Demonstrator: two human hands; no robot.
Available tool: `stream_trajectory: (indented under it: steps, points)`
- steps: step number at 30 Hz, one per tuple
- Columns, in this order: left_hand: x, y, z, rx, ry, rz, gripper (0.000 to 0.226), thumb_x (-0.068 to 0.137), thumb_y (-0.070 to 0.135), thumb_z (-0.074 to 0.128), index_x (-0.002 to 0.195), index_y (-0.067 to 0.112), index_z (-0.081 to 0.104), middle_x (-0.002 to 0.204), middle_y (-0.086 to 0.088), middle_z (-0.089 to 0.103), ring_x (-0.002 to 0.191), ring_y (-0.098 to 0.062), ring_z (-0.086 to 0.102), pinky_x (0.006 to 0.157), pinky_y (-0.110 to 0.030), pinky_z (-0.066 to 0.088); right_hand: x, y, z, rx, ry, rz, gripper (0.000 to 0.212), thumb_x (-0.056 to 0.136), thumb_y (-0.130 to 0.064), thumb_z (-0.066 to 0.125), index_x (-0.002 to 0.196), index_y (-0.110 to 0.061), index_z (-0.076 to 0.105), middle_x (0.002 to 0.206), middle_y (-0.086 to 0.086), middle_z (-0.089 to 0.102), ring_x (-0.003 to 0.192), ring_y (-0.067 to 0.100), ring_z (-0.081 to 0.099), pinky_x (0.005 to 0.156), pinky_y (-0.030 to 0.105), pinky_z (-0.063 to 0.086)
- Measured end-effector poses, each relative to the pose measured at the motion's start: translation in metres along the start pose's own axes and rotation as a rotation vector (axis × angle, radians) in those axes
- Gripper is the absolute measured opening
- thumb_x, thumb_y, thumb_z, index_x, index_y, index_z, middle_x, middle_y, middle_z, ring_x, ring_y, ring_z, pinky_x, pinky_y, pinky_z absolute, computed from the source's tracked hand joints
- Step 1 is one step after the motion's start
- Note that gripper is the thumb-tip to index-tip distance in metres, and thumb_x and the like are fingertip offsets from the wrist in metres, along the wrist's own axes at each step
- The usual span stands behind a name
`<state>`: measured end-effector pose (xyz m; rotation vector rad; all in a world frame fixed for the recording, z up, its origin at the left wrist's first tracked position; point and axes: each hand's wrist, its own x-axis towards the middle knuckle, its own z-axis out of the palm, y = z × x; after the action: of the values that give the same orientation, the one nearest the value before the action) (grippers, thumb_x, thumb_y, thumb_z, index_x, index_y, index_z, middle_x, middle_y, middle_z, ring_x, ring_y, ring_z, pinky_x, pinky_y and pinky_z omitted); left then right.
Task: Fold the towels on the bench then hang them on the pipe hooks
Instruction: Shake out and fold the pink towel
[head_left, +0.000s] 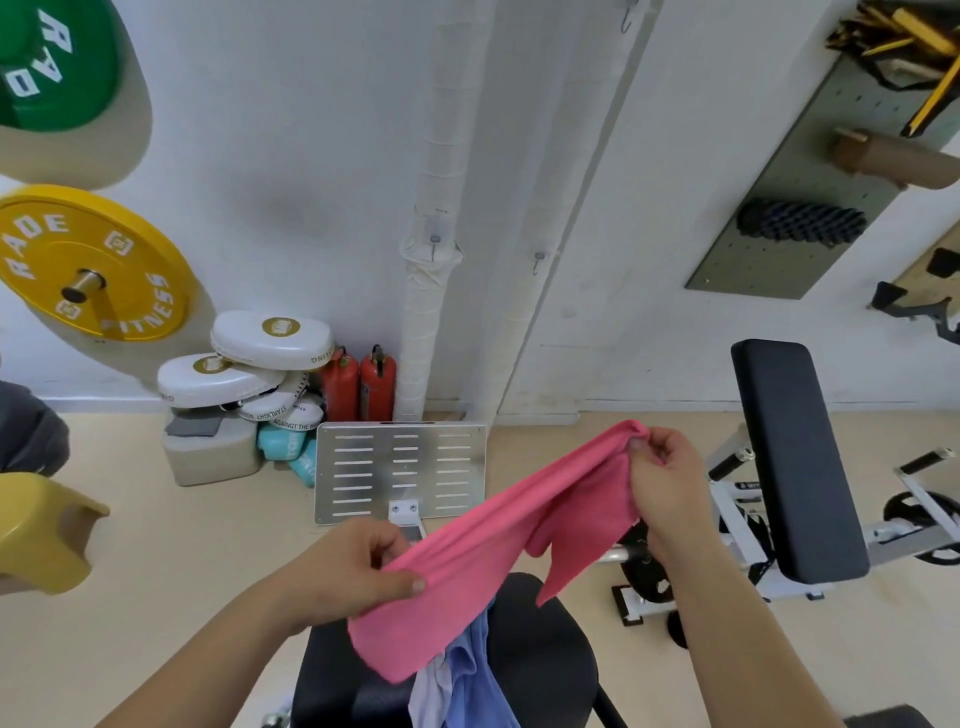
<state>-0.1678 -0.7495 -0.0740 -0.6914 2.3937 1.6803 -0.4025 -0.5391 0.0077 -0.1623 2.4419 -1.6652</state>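
A pink towel (519, 540) is stretched in the air between both hands, above the black bench seat (540, 654). My left hand (358, 566) pinches its lower left end. My right hand (670, 478) grips its upper right end, bunched. A blue towel (478, 670) and a pale one lie crumpled on the seat, partly under the pink towel. Two white wrapped pipes (431, 291) run up the wall ahead, each with a small metal hook: the left hook (434, 244) and the right hook (538, 260). A further hook (627, 21) shows near the top.
A black padded bench back (795, 457) on a white frame stands to the right. A slotted metal plate (400, 470), two red extinguishers (358, 384) and stacked white pads (244, 364) sit by the wall. Yellow weight plate (88, 265) hangs left; a yellow stool (41, 535) is near left.
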Motion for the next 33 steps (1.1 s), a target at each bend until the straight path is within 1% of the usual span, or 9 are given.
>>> stream_trajectory:
  steps: [6,10,13,17,19,23,28,30,33]
  points:
    - [-0.001,-0.005,-0.011,-0.192,0.193,-0.084,0.035,0.078,0.031,0.088,0.068,0.007,0.064,0.056,0.005,0.054,0.054,-0.011,0.052,0.049,-0.023,0.039,0.016,0.036,-0.007,-0.128,0.057,0.131,0.017,0.094,-0.01,0.06,0.111,-0.013,0.06,0.1,0.011,0.067,0.08,0.016,0.06,0.066,0.032,0.046]
    - [0.001,0.019,0.011,-0.384,0.307,-0.069,0.024,0.085,0.025,0.081,0.074,0.005,0.071,0.058,-0.001,0.06,0.054,-0.012,0.053,0.053,-0.024,0.043,0.007,0.051,-0.002,-0.033,0.044,0.194,0.027,0.088,-0.01,0.072,0.114,-0.014,0.069,0.091,0.009,0.071,0.079,0.025,0.067,0.074,0.041,0.055]
    - [0.002,0.034,0.039,-0.577,0.226,-0.141,0.014,0.089,0.024,0.077,0.087,0.01,0.078,0.074,-0.01,0.073,0.062,-0.014,0.06,0.061,-0.031,0.051,-0.006,0.057,-0.003,0.112,-0.01,0.228,0.032,0.086,-0.005,0.075,0.117,-0.014,0.07,0.102,0.015,0.073,0.087,0.025,0.069,0.082,0.043,0.056]
    - [0.011,0.046,0.073,-0.783,0.182,-0.207,0.02,0.092,0.01,0.072,0.11,0.018,0.078,0.102,-0.018,0.078,0.094,-0.034,0.071,0.095,-0.058,0.057,-0.025,0.06,-0.004,0.263,-0.192,0.213,0.036,0.089,0.009,0.067,0.118,-0.011,0.069,0.11,0.013,0.073,0.101,0.021,0.07,0.094,0.035,0.054]
    - [0.018,0.053,0.088,-0.716,0.208,-0.182,0.025,0.091,0.015,0.071,0.111,0.028,0.077,0.104,-0.007,0.079,0.103,-0.033,0.072,0.1,-0.056,0.054,-0.031,0.06,-0.007,0.305,-0.279,0.196,0.034,0.089,0.011,0.067,0.11,-0.015,0.071,0.106,0.012,0.077,0.101,0.019,0.072,0.095,0.034,0.054]
    - [0.027,0.088,0.127,-0.674,0.293,-0.085,0.02,0.092,0.029,0.074,0.111,0.031,0.078,0.106,0.005,0.079,0.106,-0.018,0.073,0.1,-0.043,0.055,-0.033,0.061,-0.029,0.392,-0.414,0.182,0.022,0.086,0.009,0.071,0.102,-0.008,0.072,0.094,0.014,0.08,0.085,0.018,0.076,0.075,0.025,0.06]
    - [0.04,0.127,0.19,-0.798,0.478,-0.073,0.016,0.086,0.017,0.08,0.101,0.017,0.081,0.1,-0.008,0.08,0.101,-0.029,0.075,0.098,-0.049,0.057,-0.017,0.079,-0.07,0.537,-0.413,0.25,0.013,0.083,0.01,0.072,0.094,0.003,0.07,0.082,0.017,0.076,0.074,0.025,0.071,0.072,0.035,0.058]
    - [0.042,0.134,0.208,-0.804,0.481,-0.085,0.015,0.091,0.021,0.075,0.105,0.017,0.08,0.102,-0.01,0.079,0.103,-0.031,0.074,0.1,-0.052,0.056,-0.011,0.087,-0.086,0.54,-0.409,0.24,0.012,0.085,0.006,0.072,0.097,0.007,0.071,0.085,0.02,0.073,0.075,0.028,0.069,0.075,0.038,0.058]
    - [0.036,0.147,0.234,-0.665,0.36,-0.038,0.022,0.103,0.026,0.057,0.11,0.03,0.078,0.104,-0.002,0.08,0.104,-0.022,0.074,0.099,-0.04,0.056,-0.01,0.094,-0.106,0.483,-0.462,0.175,0.008,0.091,0.0,0.069,0.096,0.001,0.075,0.086,0.019,0.076,0.076,0.026,0.07,0.072,0.034,0.061]
